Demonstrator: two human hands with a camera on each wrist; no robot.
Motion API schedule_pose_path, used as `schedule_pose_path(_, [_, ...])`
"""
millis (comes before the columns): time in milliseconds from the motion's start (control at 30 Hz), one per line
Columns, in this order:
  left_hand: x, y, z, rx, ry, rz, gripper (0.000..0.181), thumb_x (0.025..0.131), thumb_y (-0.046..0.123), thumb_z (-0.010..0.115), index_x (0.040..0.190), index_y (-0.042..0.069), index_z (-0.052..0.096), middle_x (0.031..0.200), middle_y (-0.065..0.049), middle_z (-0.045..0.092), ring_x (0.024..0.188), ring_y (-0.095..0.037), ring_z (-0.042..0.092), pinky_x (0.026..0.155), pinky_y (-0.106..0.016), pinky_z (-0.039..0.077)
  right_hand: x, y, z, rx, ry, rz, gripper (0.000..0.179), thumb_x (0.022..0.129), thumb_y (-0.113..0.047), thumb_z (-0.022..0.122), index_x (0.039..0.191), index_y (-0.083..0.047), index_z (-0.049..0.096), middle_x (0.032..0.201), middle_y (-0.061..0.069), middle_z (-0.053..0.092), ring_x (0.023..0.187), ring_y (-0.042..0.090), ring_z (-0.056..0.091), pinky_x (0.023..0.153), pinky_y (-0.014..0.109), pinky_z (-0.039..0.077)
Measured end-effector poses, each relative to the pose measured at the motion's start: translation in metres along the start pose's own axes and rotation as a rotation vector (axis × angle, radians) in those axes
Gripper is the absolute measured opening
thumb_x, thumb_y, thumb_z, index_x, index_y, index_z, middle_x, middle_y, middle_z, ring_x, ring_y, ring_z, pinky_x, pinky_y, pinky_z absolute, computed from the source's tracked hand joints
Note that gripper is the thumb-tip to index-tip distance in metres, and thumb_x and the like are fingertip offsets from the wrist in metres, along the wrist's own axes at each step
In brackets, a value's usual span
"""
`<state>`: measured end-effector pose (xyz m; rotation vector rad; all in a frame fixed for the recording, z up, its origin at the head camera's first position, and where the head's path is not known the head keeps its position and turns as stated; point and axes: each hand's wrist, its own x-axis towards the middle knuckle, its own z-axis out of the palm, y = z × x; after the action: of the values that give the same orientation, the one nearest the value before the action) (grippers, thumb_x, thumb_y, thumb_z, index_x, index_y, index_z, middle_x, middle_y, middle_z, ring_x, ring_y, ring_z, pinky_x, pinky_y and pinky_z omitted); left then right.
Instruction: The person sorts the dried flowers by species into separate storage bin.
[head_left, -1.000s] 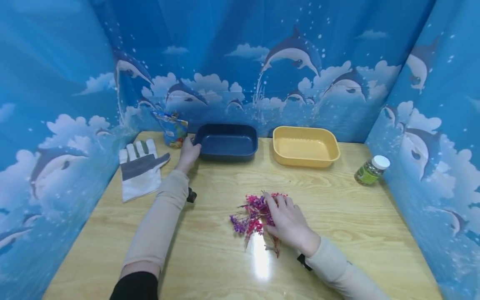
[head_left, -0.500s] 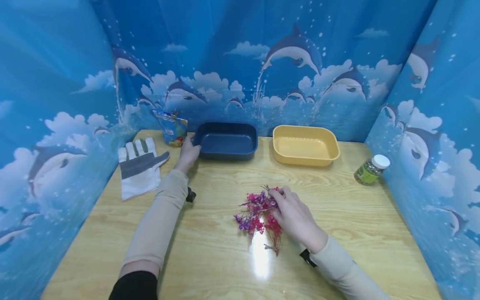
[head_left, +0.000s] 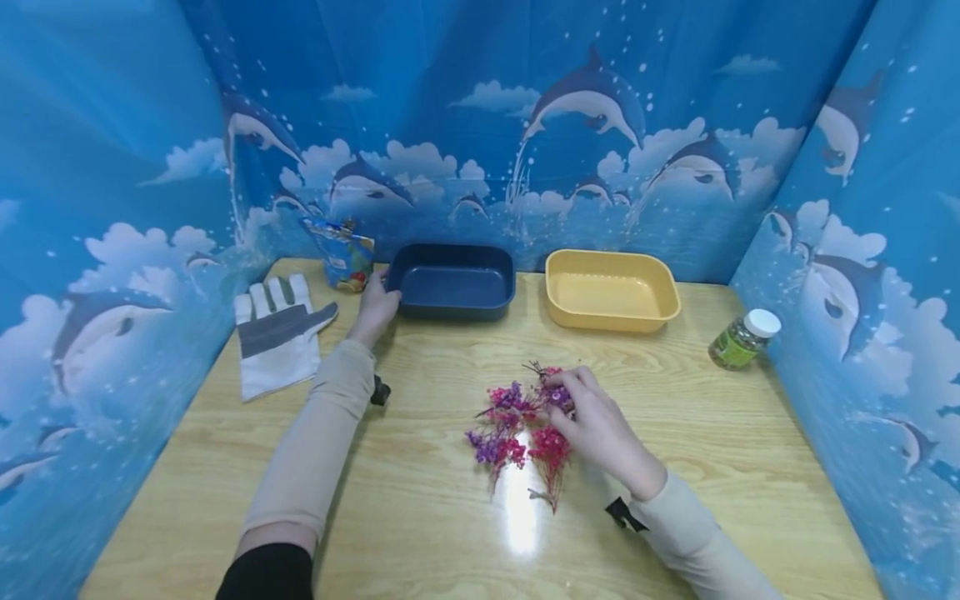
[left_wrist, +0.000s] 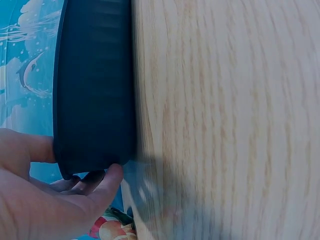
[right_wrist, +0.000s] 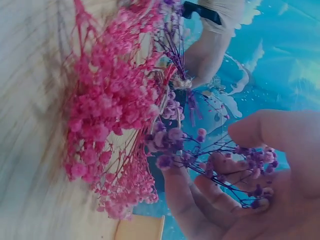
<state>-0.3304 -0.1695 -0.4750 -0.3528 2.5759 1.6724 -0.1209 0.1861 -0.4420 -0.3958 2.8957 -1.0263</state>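
"What's different from half a second ago?"

"Mostly the right hand. It has shifted slightly to its own side, and the flowers by its fingertips have spread, with a gap showing among them."

"What has it got?"

"A thin-stemmed sprig of small, round purple flowers. The fingers curl loosely around it; in the right wrist view the thumb stands apart from them."

"And the other flowers?"

"A bushy spray of bright pink dried flowers lies just on the near side of that grip, and mixed pink-and-purple sprigs lie to its left. I can't tell whether the held sprig is free of them."

"So what does the shift mean?"

"My reading: the sprig is being parted from the bunch, though not yet clearly separate."

"And the left hand?"

"Where it was. It grips the end of a navy-blue rectangular tray, thumb at the rim, fingers against the end wall."

"What's around those grips?"

"A blue, fruit-printed pouch stands just beyond the left one, and a white-and-grey work glove lies left of it. Beyond the right one is a yellow rectangular tray; well to its right, a clear, white-lidded jar."
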Motion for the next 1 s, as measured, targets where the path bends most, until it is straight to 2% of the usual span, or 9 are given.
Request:
schedule_pose_path(100, [0.000, 0.000, 0.000, 0.003, -0.001, -0.002, 0.066, 0.102, 0.003, 0.047, 0.164, 0.001, 0.026, 0.171, -0.025, 0.029, 0.160, -0.039, 0.027, 0.134, -0.048, 0.026, 0.000, 0.002, -0.004, 0.092, -0.001, 0.014, 0.041, 0.095, -0.012, 0.071, 0.135, -0.009, 0.064, 0.126, 0.012, 0.060, 0.093, 0.017, 0.064, 0.075, 0.026, 0.057])
schedule_pose_path(233, [0.000, -0.001, -0.001, 0.001, -0.007, -0.005, 0.066, 0.102, 0.003, 0.047, 0.164, 0.001, 0.025, 0.171, -0.025, 0.029, 0.161, -0.039, 0.026, 0.134, -0.048, 0.026, 0.002, 0.007, -0.007, 0.150, 0.037, -0.009, 0.039, 0.093, -0.012, 0.074, 0.132, -0.011, 0.066, 0.126, 0.012, 0.062, 0.106, 0.024, 0.061, 0.087, 0.035, 0.053])
schedule_pose_path(367, [0.001, -0.002, -0.001, -0.008, -0.006, -0.004, 0.067, 0.101, 0.003, 0.047, 0.164, 0.001, 0.026, 0.171, -0.025, 0.029, 0.160, -0.039, 0.027, 0.134, -0.048, 0.026, 0.006, 0.013, -0.007, 0.180, 0.073, -0.049, 0.036, 0.091, -0.011, 0.075, 0.126, -0.010, 0.068, 0.126, 0.011, 0.063, 0.112, 0.026, 0.061, 0.094, 0.043, 0.053])
schedule_pose_path(467, [0.002, -0.003, -0.002, -0.007, -0.007, -0.006, 0.067, 0.101, 0.003, 0.047, 0.164, 0.001, 0.026, 0.171, -0.025, 0.030, 0.160, -0.039, 0.028, 0.133, -0.048, 0.027, 0.011, 0.019, -0.004, 0.204, 0.069, -0.070, 0.035, 0.089, -0.009, 0.074, 0.123, -0.010, 0.067, 0.126, 0.010, 0.063, 0.114, 0.026, 0.060, 0.099, 0.046, 0.053])
schedule_pose_path(533, [0.002, -0.003, -0.001, -0.005, -0.009, -0.009, 0.067, 0.101, 0.004, 0.047, 0.165, 0.002, 0.025, 0.170, -0.025, 0.031, 0.160, -0.039, 0.029, 0.133, -0.048, 0.028, 0.014, 0.024, -0.001, 0.207, 0.052, -0.078, 0.035, 0.088, -0.008, 0.074, 0.122, -0.010, 0.065, 0.127, 0.010, 0.061, 0.115, 0.025, 0.059, 0.101, 0.045, 0.051])
schedule_pose_path(667, [0.003, -0.004, -0.001, -0.002, -0.015, -0.009, 0.067, 0.102, 0.005, 0.048, 0.165, 0.003, 0.025, 0.169, -0.025, 0.033, 0.158, -0.039, 0.031, 0.132, -0.048, 0.030, 0.018, 0.033, 0.003, 0.192, 0.036, -0.099, 0.038, 0.085, -0.003, 0.073, 0.121, -0.010, 0.062, 0.125, 0.009, 0.057, 0.110, 0.022, 0.056, 0.097, 0.038, 0.050])
schedule_pose_path(767, [0.003, -0.004, -0.001, -0.001, -0.022, -0.005, 0.067, 0.103, 0.005, 0.048, 0.165, 0.003, 0.024, 0.169, -0.025, 0.033, 0.158, -0.039, 0.031, 0.132, -0.048, 0.030, 0.018, 0.035, 0.004, 0.157, 0.061, -0.147, 0.042, 0.080, 0.004, 0.073, 0.118, -0.009, 0.062, 0.119, 0.008, 0.054, 0.106, 0.021, 0.056, 0.095, 0.036, 0.056])
schedule_pose_path(833, [0.003, -0.004, -0.001, -0.003, -0.023, -0.006, 0.067, 0.103, 0.006, 0.048, 0.165, 0.003, 0.024, 0.169, -0.025, 0.032, 0.159, -0.039, 0.031, 0.132, -0.049, 0.030, 0.017, 0.035, 0.005, 0.146, 0.081, -0.196, 0.043, 0.077, 0.009, 0.073, 0.115, -0.008, 0.061, 0.117, 0.008, 0.052, 0.107, 0.021, 0.059, 0.099, 0.038, 0.060])
schedule_pose_path(1000, [0.005, -0.004, -0.002, -0.004, -0.019, -0.007, 0.067, 0.103, 0.006, 0.049, 0.165, 0.003, 0.024, 0.170, -0.024, 0.031, 0.159, -0.039, 0.030, 0.132, -0.049, 0.029, 0.016, 0.033, 0.005, 0.164, 0.132, -0.350, 0.045, 0.072, 0.017, 0.071, 0.110, -0.004, 0.059, 0.116, 0.008, 0.049, 0.113, 0.023, 0.064, 0.105, 0.033, 0.059])
